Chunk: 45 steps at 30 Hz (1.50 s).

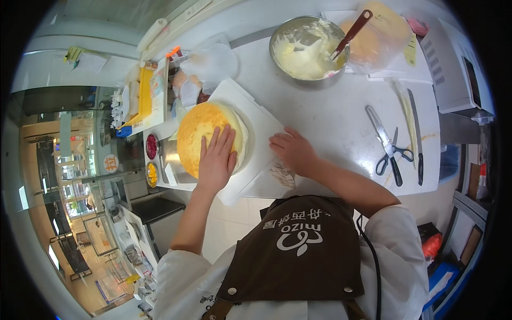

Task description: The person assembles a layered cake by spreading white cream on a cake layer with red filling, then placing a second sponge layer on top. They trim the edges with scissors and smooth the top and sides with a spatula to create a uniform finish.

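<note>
A round golden sponge cake (200,132) with pale cream along its side sits on a white board (262,140), which lies at a slant on the worktop. My left hand (218,158) rests flat on top of the cake, fingers spread a little. Over the board's right corner hovers or rests my right hand (294,151), holding nothing visible; contact with the board cannot be made out. A crumpled cloth (283,175) lies just below that hand, partly hidden by the wrist.
At the back stands a steel bowl (276,60) of cream (306,60) with a brown-handled spatula (354,32). Bagged sponge rounds (370,40) lie beside it. Scissors (395,150), a palette knife (386,142) and a long knife (418,140) are at right. Fruit bowls (152,174) stand left.
</note>
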### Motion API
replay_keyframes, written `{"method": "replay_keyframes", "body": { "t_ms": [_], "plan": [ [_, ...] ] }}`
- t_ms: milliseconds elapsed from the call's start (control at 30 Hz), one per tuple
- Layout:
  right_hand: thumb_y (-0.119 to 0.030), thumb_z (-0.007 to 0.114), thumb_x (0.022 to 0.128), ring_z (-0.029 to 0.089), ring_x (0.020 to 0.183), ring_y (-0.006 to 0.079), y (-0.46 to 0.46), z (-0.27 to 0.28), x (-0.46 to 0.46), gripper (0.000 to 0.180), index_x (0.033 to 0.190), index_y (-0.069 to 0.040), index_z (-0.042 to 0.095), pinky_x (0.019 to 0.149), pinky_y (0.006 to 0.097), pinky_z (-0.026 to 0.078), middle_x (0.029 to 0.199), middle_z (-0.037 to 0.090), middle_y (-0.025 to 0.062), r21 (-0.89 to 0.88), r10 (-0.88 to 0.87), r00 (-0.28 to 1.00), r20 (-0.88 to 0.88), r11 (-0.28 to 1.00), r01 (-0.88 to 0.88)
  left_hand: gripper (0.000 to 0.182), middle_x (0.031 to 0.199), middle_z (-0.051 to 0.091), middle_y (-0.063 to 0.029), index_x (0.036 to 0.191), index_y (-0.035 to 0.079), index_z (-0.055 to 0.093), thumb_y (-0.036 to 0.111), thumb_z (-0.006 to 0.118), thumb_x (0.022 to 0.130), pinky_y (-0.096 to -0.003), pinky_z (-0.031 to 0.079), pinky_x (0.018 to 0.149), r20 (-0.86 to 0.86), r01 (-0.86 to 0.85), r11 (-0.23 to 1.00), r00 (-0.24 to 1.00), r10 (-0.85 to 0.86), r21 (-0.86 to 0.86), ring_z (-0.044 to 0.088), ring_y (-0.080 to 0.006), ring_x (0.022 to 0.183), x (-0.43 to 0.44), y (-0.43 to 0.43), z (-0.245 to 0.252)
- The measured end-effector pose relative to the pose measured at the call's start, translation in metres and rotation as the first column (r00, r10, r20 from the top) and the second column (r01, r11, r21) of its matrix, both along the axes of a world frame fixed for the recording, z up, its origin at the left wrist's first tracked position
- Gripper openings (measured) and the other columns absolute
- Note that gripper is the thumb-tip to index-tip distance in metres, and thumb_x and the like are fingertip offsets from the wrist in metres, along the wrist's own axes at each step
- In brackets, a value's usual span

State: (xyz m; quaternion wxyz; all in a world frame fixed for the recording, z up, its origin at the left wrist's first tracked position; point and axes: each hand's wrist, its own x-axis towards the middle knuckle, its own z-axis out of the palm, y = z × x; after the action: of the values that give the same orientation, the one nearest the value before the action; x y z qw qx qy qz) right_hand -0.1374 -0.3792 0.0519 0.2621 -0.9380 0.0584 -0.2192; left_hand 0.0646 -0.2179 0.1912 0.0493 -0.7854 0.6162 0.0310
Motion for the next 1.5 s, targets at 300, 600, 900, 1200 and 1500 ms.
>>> {"method": "replay_keyframes", "body": {
  "t_ms": [300, 600, 900, 1200, 1500],
  "plan": [
    [-0.014, 0.059, 0.093, 0.061, 0.127, 0.0236, 0.044, -0.005, -0.011, 0.033, 0.120, -0.003, 0.073, 0.121, 0.0439, 0.039, 0.131, 0.069, 0.0082, 0.052, 0.108, 0.994, -0.034, 0.993, -0.106, 0.066, 0.170, 0.034, -0.0152, 0.164, 0.010, 0.037, 0.027, 0.059, 0.104, -0.0596, 0.020, 0.127, -0.086, -0.215, 0.946, 0.976, 0.200, -0.243, 0.030, -0.0380, 0.157, -0.011, -0.025, -0.011],
    [-0.010, 0.065, 0.088, 0.064, 0.122, 0.0251, 0.053, -0.001, -0.016, 0.025, 0.110, -0.004, 0.075, 0.103, 0.0383, 0.053, 0.125, 0.071, 0.0084, 0.294, 0.309, 0.951, 0.027, 0.907, -0.303, 0.066, 0.171, 0.033, -0.0160, 0.163, 0.010, 0.038, 0.029, 0.058, 0.104, -0.0593, 0.020, 0.127, -0.067, 0.030, 1.000, 0.997, -0.030, 0.006, 0.029, -0.0368, 0.158, 0.007, 0.010, -0.001],
    [-0.011, 0.066, 0.089, 0.059, 0.133, 0.0261, 0.017, 0.014, -0.003, 0.030, 0.117, -0.004, 0.074, 0.115, 0.0449, 0.044, 0.127, 0.071, 0.0077, 0.082, 0.094, 0.995, 0.047, 0.992, -0.097, 0.066, 0.169, 0.035, -0.0176, 0.160, 0.007, 0.043, 0.030, 0.062, 0.101, -0.0616, 0.021, 0.125, -0.096, -0.151, 0.959, 0.987, 0.131, -0.239, 0.033, -0.0427, 0.154, -0.012, -0.025, 0.002],
    [-0.012, 0.063, 0.090, 0.065, 0.122, 0.0271, 0.048, 0.002, -0.012, 0.033, 0.121, -0.005, 0.072, 0.108, 0.0421, 0.049, 0.134, 0.069, 0.0079, 0.209, 0.328, 0.930, -0.168, 0.933, -0.292, 0.066, 0.170, 0.034, -0.0172, 0.161, 0.009, 0.043, 0.033, 0.061, 0.102, -0.0634, 0.019, 0.126, -0.086, -0.035, 0.996, 0.996, 0.029, -0.076, 0.029, -0.0416, 0.157, -0.006, 0.001, -0.002],
    [-0.008, 0.065, 0.086, 0.067, 0.115, 0.0256, 0.034, 0.007, -0.014, 0.033, 0.118, -0.010, 0.074, 0.098, 0.0426, 0.055, 0.123, 0.073, 0.0023, 0.301, 0.230, 0.973, 0.007, 0.928, -0.222, 0.065, 0.173, 0.027, -0.0194, 0.165, 0.011, 0.035, 0.041, 0.050, 0.109, -0.0629, 0.015, 0.127, -0.067, -0.225, 0.952, 0.974, 0.215, -0.209, 0.025, -0.0425, 0.159, 0.022, -0.018, -0.001]
  ]
}}
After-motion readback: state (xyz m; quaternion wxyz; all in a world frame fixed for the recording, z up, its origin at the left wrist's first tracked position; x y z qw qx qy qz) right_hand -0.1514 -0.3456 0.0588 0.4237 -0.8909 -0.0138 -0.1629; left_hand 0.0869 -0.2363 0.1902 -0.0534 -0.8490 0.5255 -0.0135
